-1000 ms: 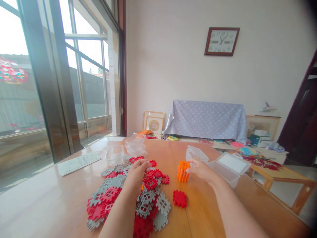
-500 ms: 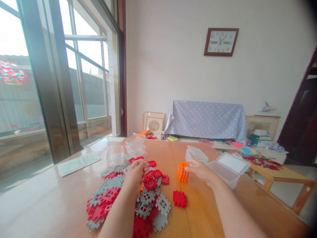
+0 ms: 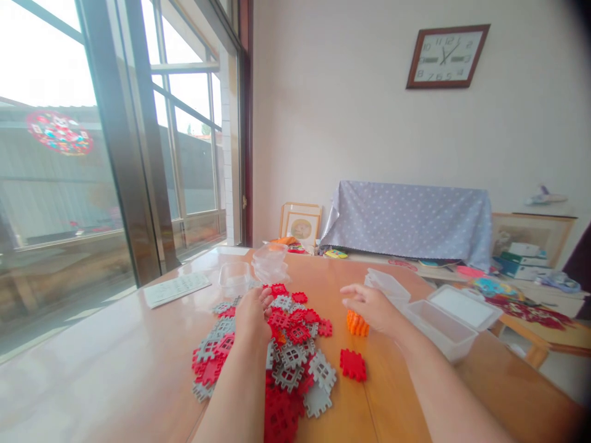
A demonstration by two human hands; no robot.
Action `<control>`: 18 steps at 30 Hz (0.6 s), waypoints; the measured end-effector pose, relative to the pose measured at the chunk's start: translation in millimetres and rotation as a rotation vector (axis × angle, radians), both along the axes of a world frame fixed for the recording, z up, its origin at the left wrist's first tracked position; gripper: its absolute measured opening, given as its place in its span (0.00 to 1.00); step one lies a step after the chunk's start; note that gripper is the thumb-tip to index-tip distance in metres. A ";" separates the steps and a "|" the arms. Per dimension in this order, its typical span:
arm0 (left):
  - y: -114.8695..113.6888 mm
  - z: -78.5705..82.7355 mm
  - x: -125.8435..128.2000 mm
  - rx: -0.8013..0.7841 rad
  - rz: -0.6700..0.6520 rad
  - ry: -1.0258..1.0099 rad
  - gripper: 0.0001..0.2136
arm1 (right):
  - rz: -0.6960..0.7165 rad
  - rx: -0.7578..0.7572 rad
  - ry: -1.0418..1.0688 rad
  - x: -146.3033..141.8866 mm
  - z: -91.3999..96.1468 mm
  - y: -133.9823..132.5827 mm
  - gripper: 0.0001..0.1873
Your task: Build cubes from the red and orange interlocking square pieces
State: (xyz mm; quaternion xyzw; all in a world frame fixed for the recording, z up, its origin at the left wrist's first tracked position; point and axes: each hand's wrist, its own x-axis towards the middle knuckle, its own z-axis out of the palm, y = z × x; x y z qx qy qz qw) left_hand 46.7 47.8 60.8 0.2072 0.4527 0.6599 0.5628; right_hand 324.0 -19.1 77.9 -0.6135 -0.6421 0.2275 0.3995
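A heap of red and grey plastic interlocking building tiles (image 3: 295, 332) lies on the wooden table, several of them with window cut-outs. Over its left part hovers my left hand (image 3: 253, 315), its fingers loosely bent and a little apart, with nothing visible in them. A short stack of orange interlocking tiles (image 3: 357, 323) stands to the right of the heap. My right hand (image 3: 372, 306) is just above and beside that stack, fingers stretched and thumb apart, holding nothing; it partly covers the stack. In front of the stack lies a single red tile (image 3: 353, 365).
Clear plastic boxes (image 3: 270, 263) are stacked behind the heap, beside another clear box (image 3: 234, 280). On the right are a clear container (image 3: 388, 287) and an open lidded box (image 3: 441, 329). A printed sheet (image 3: 178, 290) lies at the left of the table (image 3: 115, 369).
My right hand has let go of the orange stack and risen slightly over it. My left hand stays over the heap with its fingers loosened. The view has turned a little left.
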 end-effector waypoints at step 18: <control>11.7 -16.1 -22.3 -0.099 0.246 -0.195 0.10 | 0.233 -0.116 -0.574 -152.2 -38.0 35.5 0.09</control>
